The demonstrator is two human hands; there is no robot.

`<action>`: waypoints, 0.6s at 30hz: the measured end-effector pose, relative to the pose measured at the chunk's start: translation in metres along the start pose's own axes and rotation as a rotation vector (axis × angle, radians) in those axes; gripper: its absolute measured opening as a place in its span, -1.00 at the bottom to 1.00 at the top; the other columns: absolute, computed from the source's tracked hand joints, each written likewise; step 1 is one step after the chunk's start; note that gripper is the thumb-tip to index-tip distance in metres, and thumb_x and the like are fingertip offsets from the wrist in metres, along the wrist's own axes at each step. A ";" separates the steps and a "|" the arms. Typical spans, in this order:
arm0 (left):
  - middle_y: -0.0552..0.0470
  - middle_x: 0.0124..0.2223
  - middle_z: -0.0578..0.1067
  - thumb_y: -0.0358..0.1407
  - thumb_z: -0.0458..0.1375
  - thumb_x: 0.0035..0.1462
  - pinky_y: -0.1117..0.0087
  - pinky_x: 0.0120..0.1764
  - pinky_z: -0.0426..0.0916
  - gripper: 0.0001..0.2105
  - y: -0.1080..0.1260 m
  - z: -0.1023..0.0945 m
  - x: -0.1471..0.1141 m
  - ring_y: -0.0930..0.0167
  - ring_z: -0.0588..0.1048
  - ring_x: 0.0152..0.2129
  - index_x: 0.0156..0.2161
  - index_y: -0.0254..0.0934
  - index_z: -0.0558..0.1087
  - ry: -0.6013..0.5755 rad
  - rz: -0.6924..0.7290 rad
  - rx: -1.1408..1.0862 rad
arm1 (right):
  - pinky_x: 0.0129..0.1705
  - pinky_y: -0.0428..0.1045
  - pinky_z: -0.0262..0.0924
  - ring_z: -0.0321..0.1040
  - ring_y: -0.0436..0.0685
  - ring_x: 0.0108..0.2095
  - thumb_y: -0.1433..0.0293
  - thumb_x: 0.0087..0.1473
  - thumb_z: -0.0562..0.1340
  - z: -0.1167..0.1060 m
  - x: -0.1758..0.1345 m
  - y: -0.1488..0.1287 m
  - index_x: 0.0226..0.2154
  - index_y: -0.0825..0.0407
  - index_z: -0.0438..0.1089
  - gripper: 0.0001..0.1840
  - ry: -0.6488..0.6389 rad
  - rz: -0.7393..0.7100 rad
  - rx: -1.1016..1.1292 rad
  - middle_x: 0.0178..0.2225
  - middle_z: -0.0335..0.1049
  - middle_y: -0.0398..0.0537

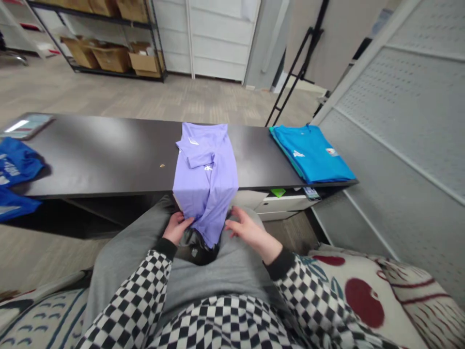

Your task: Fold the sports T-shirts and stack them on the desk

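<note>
A lavender T-shirt (224, 169) lies lengthwise across the dark tabletop, partly folded, one short sleeve laid over its middle. Its lower end hangs over the front edge toward my lap. My left hand (176, 228) is at the left side of this hanging part, thumb over the fabric and fingertips partly hidden at its edge, apparently pinching it. Beside the right edge of the shirt, my right hand (249, 231) has its fingers apart and curved, with nothing visible in them.
Folded blue shirts (308, 152) are stacked at the table's right end. Royal-blue garments (18, 167) and a tablet-like device (27, 126) lie at the left. A perforated grey panel (407, 131) borders the right side. Below the tabletop is a white drawer (279, 204).
</note>
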State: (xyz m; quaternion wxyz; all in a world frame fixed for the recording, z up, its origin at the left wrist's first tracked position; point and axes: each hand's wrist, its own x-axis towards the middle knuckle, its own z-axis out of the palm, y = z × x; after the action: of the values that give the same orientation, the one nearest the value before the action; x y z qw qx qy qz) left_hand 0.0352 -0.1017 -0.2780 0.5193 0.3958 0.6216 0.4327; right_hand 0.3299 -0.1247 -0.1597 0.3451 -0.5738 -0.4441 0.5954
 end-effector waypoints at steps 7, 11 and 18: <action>-0.23 -0.02 0.75 0.25 0.56 -0.11 0.02 0.23 0.51 -0.25 0.028 -0.006 -0.019 0.09 0.69 -0.02 -0.02 -0.36 0.65 -0.015 0.149 -0.100 | -0.54 -0.03 0.17 0.35 0.10 -0.61 0.41 0.20 0.38 0.025 0.031 -0.015 -0.30 -0.05 0.47 -0.92 -0.004 0.031 -0.327 -0.59 0.44 -0.17; -0.17 -0.07 0.76 0.20 0.53 -0.03 0.10 0.13 0.56 -0.33 0.038 -0.024 -0.043 0.12 0.68 -0.06 -0.03 -0.35 0.67 0.004 0.197 -0.116 | -0.54 -0.02 0.07 0.27 0.09 -0.64 0.32 0.24 0.28 0.007 0.013 -0.012 -0.41 -0.07 0.41 -0.83 -0.004 0.005 -0.333 -0.64 0.38 -0.17; -0.24 -0.01 0.76 0.15 0.60 -0.09 0.01 0.12 0.62 -0.27 0.054 -0.022 -0.097 0.02 0.73 0.00 0.06 -0.31 0.64 -0.113 -0.050 -0.348 | -0.18 0.04 0.37 0.46 0.21 -0.26 -0.01 0.20 0.33 -0.019 -0.034 0.000 -0.32 -0.08 0.50 -0.65 0.025 -0.210 -0.007 -0.36 0.54 -0.10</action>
State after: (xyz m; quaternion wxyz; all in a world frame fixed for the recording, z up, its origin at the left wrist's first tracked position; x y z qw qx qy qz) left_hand 0.0297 -0.1789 -0.1959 0.6248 0.3081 0.5169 0.4975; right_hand 0.3519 -0.1540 -0.1458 0.4090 -0.5326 -0.4995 0.5473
